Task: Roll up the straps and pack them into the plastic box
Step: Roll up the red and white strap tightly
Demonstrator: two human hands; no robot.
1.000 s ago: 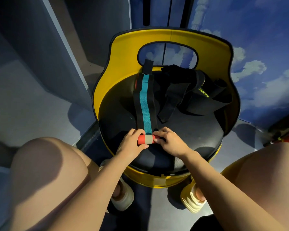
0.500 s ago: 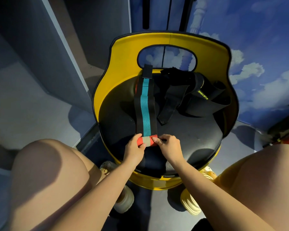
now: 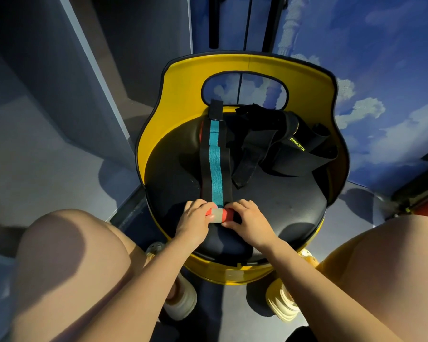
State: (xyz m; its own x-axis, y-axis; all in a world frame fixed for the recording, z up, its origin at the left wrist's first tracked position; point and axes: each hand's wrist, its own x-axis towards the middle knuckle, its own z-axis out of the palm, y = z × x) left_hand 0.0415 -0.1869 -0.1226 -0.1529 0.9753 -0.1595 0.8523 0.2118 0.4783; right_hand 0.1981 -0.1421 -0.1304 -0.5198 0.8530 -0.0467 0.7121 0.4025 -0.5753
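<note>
Teal-striped strap, rolled end partly hidden, seemingly pinched by both hands

black strap with teal centre stripe; yellow chair, black seat.

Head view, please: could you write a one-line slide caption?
Both hands, left hand and right hand, roll the striped strap on a yellow chair.

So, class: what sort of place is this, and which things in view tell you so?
Probably a themed indoor room, perhaps a play or fitness space; the use is unclear. A wall painted with blue sky and clouds, a yellow tub chair with a black seat, and smooth grey wall panels suggest it.
</note>
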